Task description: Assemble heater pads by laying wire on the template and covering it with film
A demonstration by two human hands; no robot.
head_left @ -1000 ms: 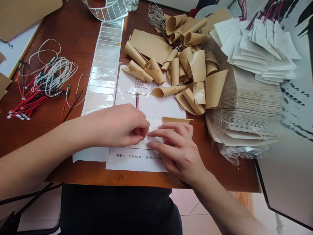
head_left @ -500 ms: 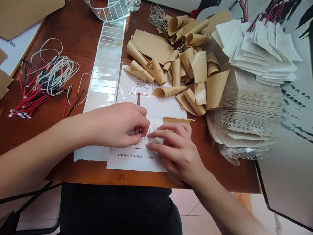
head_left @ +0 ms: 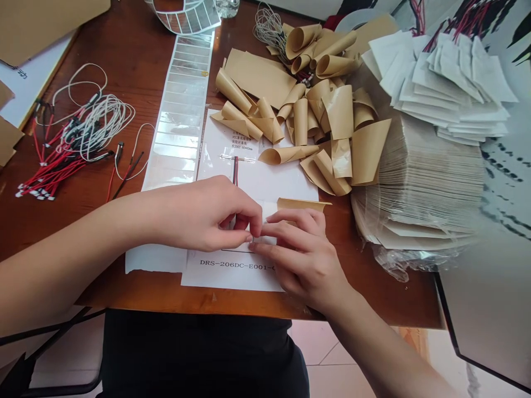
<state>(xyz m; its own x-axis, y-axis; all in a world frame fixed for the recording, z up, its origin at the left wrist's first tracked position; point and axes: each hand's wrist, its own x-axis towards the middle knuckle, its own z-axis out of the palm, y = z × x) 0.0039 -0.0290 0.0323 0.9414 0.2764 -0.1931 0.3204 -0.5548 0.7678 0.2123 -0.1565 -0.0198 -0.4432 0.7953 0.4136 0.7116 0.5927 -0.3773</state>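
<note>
My left hand (head_left: 215,215) is closed in a pinch over a printed paper sheet (head_left: 232,276). A thin white wire is mostly hidden at its fingertips. My right hand (head_left: 298,249) lies on the same sheet, its fingers stretched out and their tips next to the left thumb and forefinger. Partly covered by both hands is a small white piece (head_left: 269,209) on the sheet. Dark and red leads (head_left: 236,171) run from under my left hand up to a clear strip of tape (head_left: 238,158).
Curled brown paper pieces (head_left: 301,121) are heaped behind the hands. To the right stands a wrapped stack of white sheets (head_left: 435,171), with wired white pads (head_left: 448,83) on top. A label strip (head_left: 176,127) and a bundle of white and red wires (head_left: 95,132) lie left.
My left hand's fingertips have moved slightly right, closer to my right hand. The thin wire loop seen between the hands is now mostly covered. My right hand has barely moved.
</note>
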